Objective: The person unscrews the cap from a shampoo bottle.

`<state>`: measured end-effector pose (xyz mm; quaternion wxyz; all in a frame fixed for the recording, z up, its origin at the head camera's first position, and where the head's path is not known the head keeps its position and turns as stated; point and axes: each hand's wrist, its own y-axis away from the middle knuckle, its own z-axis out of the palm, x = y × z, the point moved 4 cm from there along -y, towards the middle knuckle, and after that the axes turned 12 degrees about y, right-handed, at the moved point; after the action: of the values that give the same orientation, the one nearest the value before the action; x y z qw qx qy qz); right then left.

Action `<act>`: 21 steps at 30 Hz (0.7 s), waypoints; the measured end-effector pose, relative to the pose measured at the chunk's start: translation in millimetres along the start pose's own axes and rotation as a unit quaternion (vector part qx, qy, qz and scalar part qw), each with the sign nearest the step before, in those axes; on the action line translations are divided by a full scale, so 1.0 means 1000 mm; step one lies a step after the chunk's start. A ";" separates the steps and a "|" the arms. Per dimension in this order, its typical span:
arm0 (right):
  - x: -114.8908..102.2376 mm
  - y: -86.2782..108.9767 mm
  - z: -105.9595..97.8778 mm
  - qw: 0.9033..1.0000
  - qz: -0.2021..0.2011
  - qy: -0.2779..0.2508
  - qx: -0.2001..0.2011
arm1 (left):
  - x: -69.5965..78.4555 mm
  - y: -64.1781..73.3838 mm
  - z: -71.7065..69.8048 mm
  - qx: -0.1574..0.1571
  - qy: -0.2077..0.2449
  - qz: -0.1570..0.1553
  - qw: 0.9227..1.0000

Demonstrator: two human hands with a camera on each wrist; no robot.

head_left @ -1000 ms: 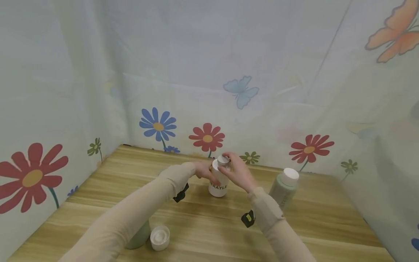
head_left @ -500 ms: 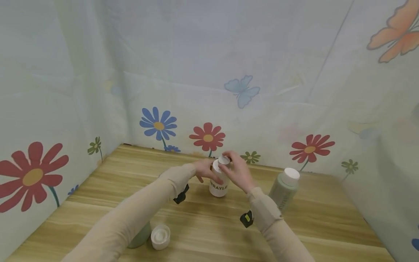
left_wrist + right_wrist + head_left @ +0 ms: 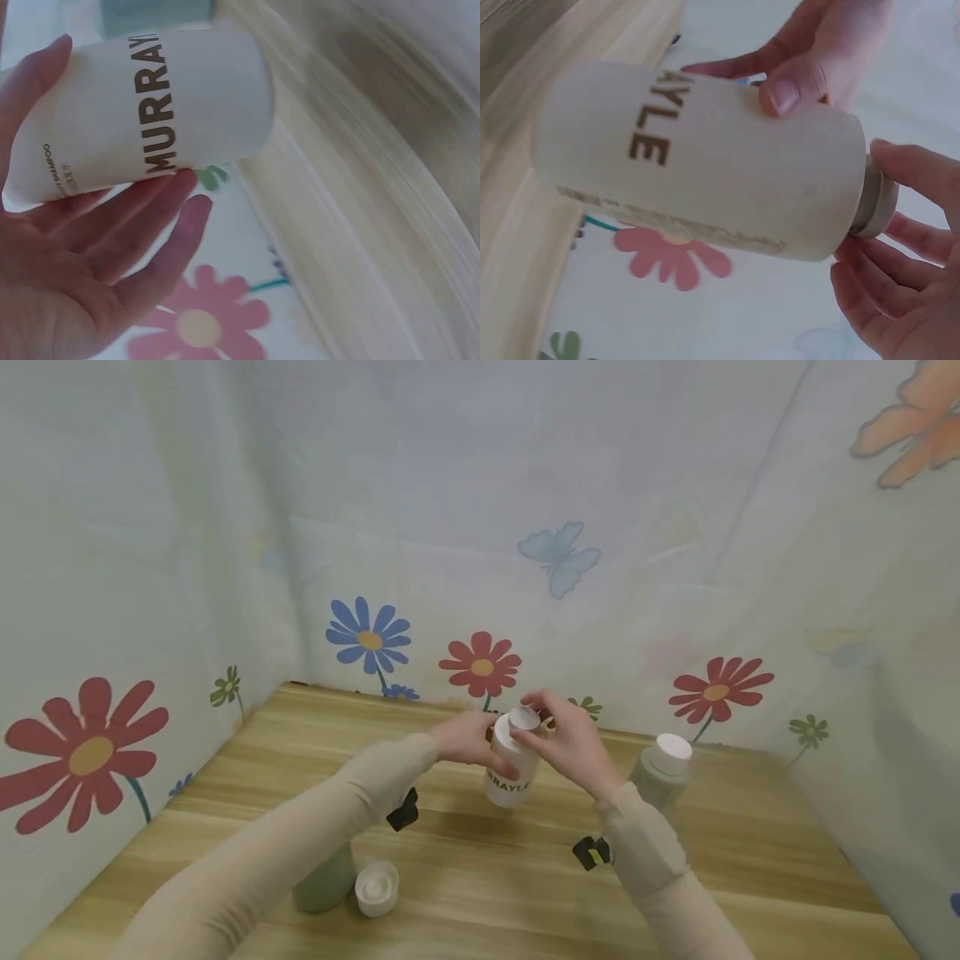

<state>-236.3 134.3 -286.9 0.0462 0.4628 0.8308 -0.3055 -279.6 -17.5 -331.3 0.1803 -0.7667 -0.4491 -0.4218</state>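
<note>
A white shampoo bottle (image 3: 508,787) with brown lettering stands upright near the back of the table. My left hand (image 3: 468,742) grips its side, thumb across the front and fingers behind, as the left wrist view shows beside the lettered bottle (image 3: 202,97). At the bottle's top, my right hand (image 3: 573,743) pinches the white cap (image 3: 524,718) between thumb and fingers. From the right wrist camera, the cap (image 3: 885,202) sits at the neck end of the bottle, thumb on one side and fingertips on the other.
A green bottle (image 3: 326,881) stands at the front left, partly hidden by the left sleeve. Beside it lies an upturned white cap (image 3: 377,887). Another green bottle (image 3: 658,781) with a white cap stands right of the right wrist. A flower-printed curtain (image 3: 420,560) backs the wooden table (image 3: 465,893).
My right wrist has swung a little outward to the right, its fingers shifting round the cap. The left hand keeps its grip on the bottle. The head view has tilted slightly.
</note>
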 end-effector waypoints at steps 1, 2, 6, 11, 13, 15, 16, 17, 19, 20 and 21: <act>-0.004 0.002 -0.003 1.000 -0.009 0.001 -0.003 | 0.003 0.006 0.001 0.000 -0.001 0.009 1.000; -0.008 0.005 -0.006 1.000 -0.017 0.003 -0.007 | 0.006 0.013 0.002 -0.001 -0.002 0.013 1.000; -0.023 0.018 -0.018 0.999 -0.041 0.011 -0.012 | 0.017 0.039 0.007 -0.005 -0.010 0.031 0.999; -0.036 0.041 -0.025 0.996 -0.083 0.015 -0.024 | 0.023 0.071 0.022 -0.020 -0.016 0.045 0.999; -0.040 0.051 -0.023 0.993 -0.108 0.013 -0.036 | 0.022 0.083 0.029 -0.030 -0.025 0.050 0.998; -0.043 0.059 -0.018 0.990 -0.132 0.006 -0.048 | 0.019 0.092 0.034 -0.036 -0.038 0.049 0.997; -0.043 0.062 -0.015 0.989 -0.141 0.002 -0.054 | 0.017 0.096 0.037 -0.038 -0.044 0.045 0.997; -0.043 0.065 -0.012 0.987 -0.149 -0.002 -0.059 | 0.015 0.099 0.039 -0.037 -0.049 0.039 0.997; -0.044 0.069 -0.007 0.985 -0.162 -0.010 -0.065 | 0.012 0.104 0.041 -0.032 -0.069 0.038 0.996; -0.043 0.071 -0.005 0.984 -0.166 -0.013 -0.067 | 0.011 0.106 0.042 -0.028 -0.079 0.036 0.996; -0.043 0.073 -0.002 0.983 -0.169 -0.016 -0.069 | 0.010 0.108 0.043 -0.023 -0.090 0.038 0.995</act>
<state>-153.4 131.8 -303.3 0.0390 0.3064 0.9154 -0.2582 -165.7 -41.7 -336.7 0.1373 -0.8219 -0.4243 -0.3544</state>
